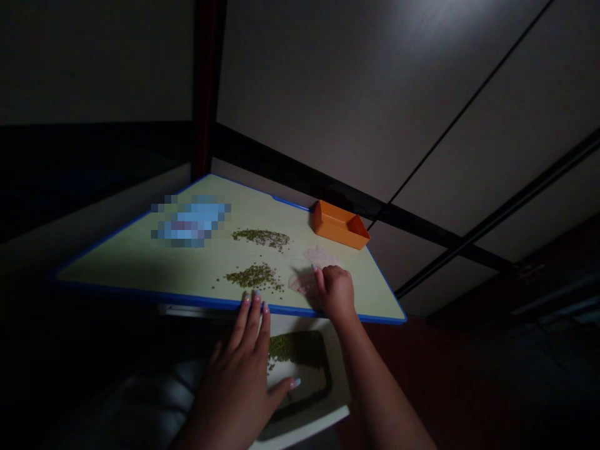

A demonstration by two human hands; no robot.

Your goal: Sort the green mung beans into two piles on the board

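My left hand point(244, 369) is stretched out, its fingertips on the near blue edge of the low table point(154, 269), just below a scatter of small greenish seeds point(254, 275). A second patch of the same seeds point(265, 237) lies farther back. My right hand point(336, 290) is curled closed over the tabletop, right of the seeds, beside a faint pinkish print point(300, 282). Whatever its fingers may hold is hidden. Beneath my left hand, a pale bin point(340, 359) contains more greenish seeds point(297, 347), partly covered by that hand.
An open orange box point(340, 226) stands at the table's back right edge. A blurred-out light blue item point(192, 222) lies on the left. Pale cabinet panels point(328, 94) rise close behind the table, and a dark red post point(206, 87) stands at the back left.
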